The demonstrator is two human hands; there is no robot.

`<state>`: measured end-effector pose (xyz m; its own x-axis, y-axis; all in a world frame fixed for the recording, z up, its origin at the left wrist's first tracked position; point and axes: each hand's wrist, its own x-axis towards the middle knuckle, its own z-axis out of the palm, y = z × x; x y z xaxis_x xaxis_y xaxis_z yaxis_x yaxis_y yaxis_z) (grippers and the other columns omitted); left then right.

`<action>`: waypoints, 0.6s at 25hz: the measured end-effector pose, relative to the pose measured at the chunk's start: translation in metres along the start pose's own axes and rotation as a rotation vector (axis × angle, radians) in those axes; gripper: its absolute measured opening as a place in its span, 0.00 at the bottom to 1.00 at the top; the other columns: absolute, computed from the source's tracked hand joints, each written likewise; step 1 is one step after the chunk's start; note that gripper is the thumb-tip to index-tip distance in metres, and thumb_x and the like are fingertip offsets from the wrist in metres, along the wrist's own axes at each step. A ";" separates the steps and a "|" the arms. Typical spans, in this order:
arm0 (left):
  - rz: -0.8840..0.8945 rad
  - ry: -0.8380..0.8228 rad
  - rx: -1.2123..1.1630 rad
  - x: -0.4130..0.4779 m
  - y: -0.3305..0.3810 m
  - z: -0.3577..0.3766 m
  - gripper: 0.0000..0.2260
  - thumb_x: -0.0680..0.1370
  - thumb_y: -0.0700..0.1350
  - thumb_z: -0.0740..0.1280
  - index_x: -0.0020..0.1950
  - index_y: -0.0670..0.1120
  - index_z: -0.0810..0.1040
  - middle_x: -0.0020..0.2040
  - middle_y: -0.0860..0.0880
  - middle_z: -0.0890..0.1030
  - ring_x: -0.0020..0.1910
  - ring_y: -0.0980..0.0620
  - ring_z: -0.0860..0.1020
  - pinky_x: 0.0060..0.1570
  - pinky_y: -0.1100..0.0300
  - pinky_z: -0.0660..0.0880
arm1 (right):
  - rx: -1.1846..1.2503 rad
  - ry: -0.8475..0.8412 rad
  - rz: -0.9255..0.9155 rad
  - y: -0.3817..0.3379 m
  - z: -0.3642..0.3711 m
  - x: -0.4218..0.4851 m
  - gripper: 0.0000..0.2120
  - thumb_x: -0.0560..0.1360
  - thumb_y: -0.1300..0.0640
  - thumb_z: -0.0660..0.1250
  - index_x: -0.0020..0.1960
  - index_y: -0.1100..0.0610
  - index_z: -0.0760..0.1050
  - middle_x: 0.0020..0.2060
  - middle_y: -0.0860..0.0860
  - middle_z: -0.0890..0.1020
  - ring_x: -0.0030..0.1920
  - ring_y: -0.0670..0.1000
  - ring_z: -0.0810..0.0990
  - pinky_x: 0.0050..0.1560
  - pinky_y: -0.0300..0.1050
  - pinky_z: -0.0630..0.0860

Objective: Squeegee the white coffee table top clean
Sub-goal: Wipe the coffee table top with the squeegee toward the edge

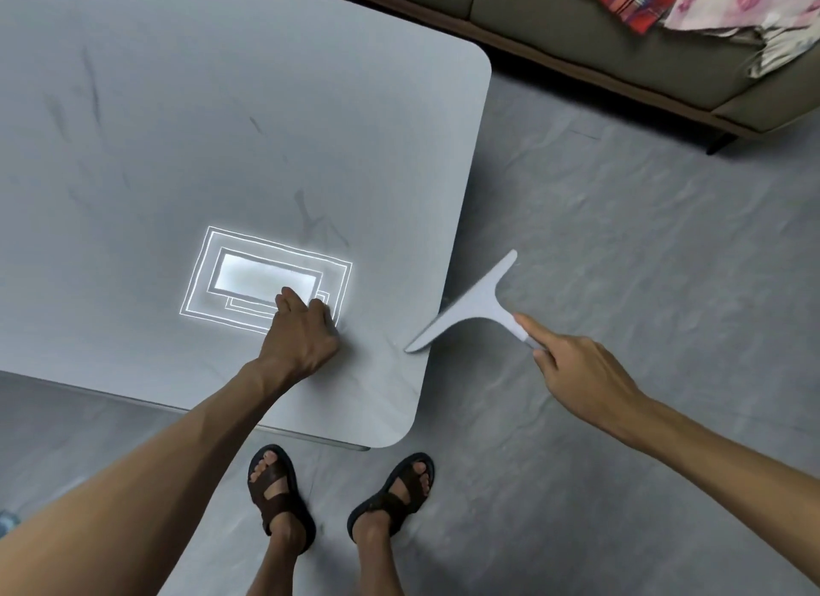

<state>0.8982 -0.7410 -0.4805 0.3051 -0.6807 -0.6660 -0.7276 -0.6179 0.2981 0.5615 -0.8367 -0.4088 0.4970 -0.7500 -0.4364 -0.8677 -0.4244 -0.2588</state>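
The white coffee table (222,107) fills the left and far part of the view, its rounded near-right corner just ahead of the person's sandalled feet (337,493). Bare grey floor (621,240) lies open to the right, with a sofa (621,32) along the far right. The left hand (301,329) rests fingers-down on the tabletop near the right edge, fingers curled, holding nothing. The right hand (572,365) is closed on the handle of the pale squeegee (470,307), index finger laid along it; the blade crosses the table's right edge, its near tip over the top.
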 end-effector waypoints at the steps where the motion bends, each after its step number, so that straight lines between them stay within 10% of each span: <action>1: 0.006 0.018 -0.014 -0.004 -0.002 -0.002 0.20 0.75 0.42 0.64 0.66 0.39 0.72 0.75 0.39 0.60 0.71 0.38 0.66 0.67 0.44 0.67 | -0.007 -0.027 0.011 0.002 -0.008 -0.008 0.24 0.79 0.58 0.62 0.74 0.47 0.65 0.27 0.49 0.72 0.26 0.47 0.70 0.28 0.40 0.64; 6: 0.121 0.120 -0.030 -0.027 -0.018 -0.008 0.12 0.72 0.40 0.56 0.49 0.37 0.74 0.56 0.37 0.73 0.47 0.43 0.72 0.50 0.47 0.73 | 0.231 0.040 0.168 -0.029 -0.057 0.055 0.21 0.78 0.54 0.59 0.70 0.41 0.67 0.38 0.52 0.80 0.33 0.55 0.77 0.30 0.40 0.68; 11: 0.054 0.190 0.109 -0.044 -0.038 -0.003 0.14 0.73 0.38 0.51 0.49 0.35 0.74 0.52 0.36 0.72 0.51 0.39 0.70 0.50 0.49 0.68 | 0.970 0.206 0.592 -0.107 -0.068 0.191 0.11 0.80 0.51 0.52 0.45 0.51 0.71 0.32 0.53 0.69 0.25 0.51 0.67 0.28 0.36 0.63; 13: 0.002 0.201 0.093 -0.043 -0.048 0.000 0.10 0.75 0.37 0.56 0.51 0.35 0.74 0.54 0.36 0.71 0.53 0.39 0.70 0.54 0.49 0.68 | 0.885 0.116 0.566 -0.132 -0.052 0.207 0.10 0.79 0.57 0.51 0.39 0.50 0.63 0.33 0.52 0.67 0.30 0.51 0.68 0.30 0.39 0.65; 15: -0.005 0.198 0.108 -0.044 -0.053 0.005 0.09 0.74 0.35 0.59 0.52 0.36 0.73 0.55 0.37 0.71 0.54 0.39 0.69 0.55 0.48 0.68 | 0.702 0.028 0.474 -0.152 -0.029 0.189 0.10 0.77 0.59 0.50 0.54 0.51 0.67 0.37 0.51 0.71 0.34 0.53 0.71 0.29 0.40 0.66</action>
<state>0.9203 -0.6759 -0.4705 0.4163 -0.7480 -0.5168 -0.7838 -0.5834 0.2130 0.7871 -0.9288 -0.4275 0.0739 -0.7853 -0.6147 -0.7726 0.3446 -0.5332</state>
